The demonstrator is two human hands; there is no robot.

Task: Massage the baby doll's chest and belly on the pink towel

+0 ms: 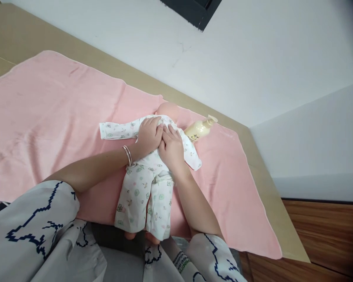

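A baby doll [167,109] lies on a pink blanket [76,117], its head away from me and its feet pointing toward me. It wears a white printed top [120,130] and matching trousers [137,196]. My left hand [149,136] is closed on the top at the chest, fingers curled inward. Right beside it, my right hand [172,149] presses its fingers on the same cloth; the fingertips of both hands meet near the middle. What lies under the fingers is hidden. One sleeve stretches out to the left, the other slants down to the right.
A cream pump bottle [197,130] lies tilted on the blanket beside the doll's right-hand sleeve. Beneath the blanket is a tan mat or tabletop [261,188], bordered by a white wall [253,58]. Brown wooden flooring [326,235] shows at the lower right.
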